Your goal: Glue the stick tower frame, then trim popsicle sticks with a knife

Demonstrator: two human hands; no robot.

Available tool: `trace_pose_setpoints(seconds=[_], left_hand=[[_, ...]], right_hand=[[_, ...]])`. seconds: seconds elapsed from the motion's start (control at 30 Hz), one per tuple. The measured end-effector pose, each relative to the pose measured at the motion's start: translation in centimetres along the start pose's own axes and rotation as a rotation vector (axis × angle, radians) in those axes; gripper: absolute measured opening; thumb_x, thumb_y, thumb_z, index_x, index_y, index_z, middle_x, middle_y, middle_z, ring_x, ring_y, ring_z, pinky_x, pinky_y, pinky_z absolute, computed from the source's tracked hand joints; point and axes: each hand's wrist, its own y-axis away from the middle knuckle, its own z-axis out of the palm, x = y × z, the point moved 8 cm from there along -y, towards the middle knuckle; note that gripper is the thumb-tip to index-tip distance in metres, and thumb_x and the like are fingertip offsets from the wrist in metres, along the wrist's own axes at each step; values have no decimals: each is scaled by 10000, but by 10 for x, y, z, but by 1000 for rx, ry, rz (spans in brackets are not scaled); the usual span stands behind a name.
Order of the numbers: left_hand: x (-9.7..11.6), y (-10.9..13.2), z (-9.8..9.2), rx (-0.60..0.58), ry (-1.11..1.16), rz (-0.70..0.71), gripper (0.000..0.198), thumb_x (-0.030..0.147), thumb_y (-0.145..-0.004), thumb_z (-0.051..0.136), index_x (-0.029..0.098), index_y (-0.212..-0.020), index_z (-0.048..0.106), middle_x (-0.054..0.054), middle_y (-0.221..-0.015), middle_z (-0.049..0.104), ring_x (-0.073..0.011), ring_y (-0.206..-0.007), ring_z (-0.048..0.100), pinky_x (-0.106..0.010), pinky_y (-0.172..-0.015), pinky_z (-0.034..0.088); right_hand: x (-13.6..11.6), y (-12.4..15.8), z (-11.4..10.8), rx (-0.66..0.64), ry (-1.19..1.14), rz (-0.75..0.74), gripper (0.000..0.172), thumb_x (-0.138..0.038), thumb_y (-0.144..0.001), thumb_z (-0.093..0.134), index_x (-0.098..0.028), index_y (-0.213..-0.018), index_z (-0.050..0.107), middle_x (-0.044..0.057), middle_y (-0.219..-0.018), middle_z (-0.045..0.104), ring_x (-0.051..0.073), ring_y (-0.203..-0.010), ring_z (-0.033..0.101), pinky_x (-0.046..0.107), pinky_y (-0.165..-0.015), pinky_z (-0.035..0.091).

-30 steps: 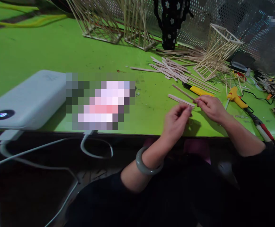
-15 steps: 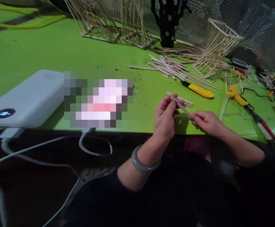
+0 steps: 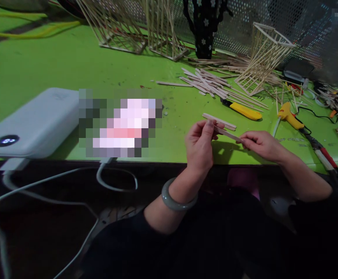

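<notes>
A flat wooden craft stick (image 3: 228, 134) stretches between my two hands, just above the front of the green table (image 3: 122, 73). My left hand (image 3: 201, 144) pinches its left end between thumb and fingers. At the other end, my right hand (image 3: 260, 145) has its thumb and fingertips closed on the tip. Right behind my left hand, loose craft sticks (image 3: 219, 119) lie side by side on the table. Farther back is a scattered pile of the same sticks (image 3: 205, 82), with a yellow utility knife (image 3: 246, 111) in front of it.
A yellow glue gun (image 3: 291, 116) lies to the right, its cord running toward pliers-like tools. Stick towers (image 3: 263, 58) stand at the back, near a dark flowered object (image 3: 204, 31). On the left are a white power bank (image 3: 37, 120) and a blurred-out phone-like device (image 3: 125, 124) with cables.
The stick has turned to lie flatter between my hands. My right hand has moved slightly up and right, and my left thumb has shifted on the stick's end.
</notes>
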Motion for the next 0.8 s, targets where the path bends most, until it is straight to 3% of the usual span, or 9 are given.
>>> trace_pose_setpoints(seconds=[0.1,0.23,0.3,0.4,0.47,0.6,0.8], left_hand=[[5,1,-6,76,-30,91,112,290,-794,663,217,-739,598,30,-661,688,-78,-587,605,-206,-524,420],[20,8,-9,119,-138,241,164,349,-822,620,214,-737,578,15,-670,673,-104,-654,630,-234,-584,447],[24,12,7,-67,-277,263,212,360,-836,595,198,-701,578,8,-637,650,-104,-623,607,-237,-591,444],[9,29,44,-574,-578,182,243,316,-837,583,171,-642,592,11,-560,594,-88,-522,518,-226,-523,386],[-2,40,55,-778,-736,143,249,286,-840,569,160,-627,595,20,-524,554,-79,-480,455,-223,-488,336],[-10,42,58,-837,-850,133,259,260,-847,547,153,-612,575,25,-517,527,-79,-475,426,-219,-486,311],[-11,42,60,-874,-894,136,240,262,-846,556,154,-634,589,4,-547,574,-98,-496,491,-228,-501,327]], right_hand=[[0,-3,-29,117,313,-60,304,-322,-887,435,-176,-917,699,66,-833,688,165,-739,577,278,-653,377],[8,-14,-46,225,518,27,319,-299,-914,417,-176,-977,704,93,-1003,702,206,-860,606,301,-682,381],[7,-23,-42,246,578,72,324,-298,-924,409,-175,-1007,697,92,-1031,696,212,-890,606,301,-679,373],[1,-40,-25,243,670,93,338,-315,-940,388,-187,-1014,691,87,-1004,687,210,-890,599,298,-638,340],[-2,-48,-13,218,729,81,347,-310,-947,369,-191,-985,693,85,-976,679,205,-873,595,298,-605,308],[-1,-53,0,175,762,62,358,-337,-952,362,-200,-961,693,70,-947,680,195,-836,597,296,-570,270],[3,-51,-3,190,627,96,311,-366,-922,441,-187,-984,687,77,-996,685,193,-872,600,289,-628,338]])
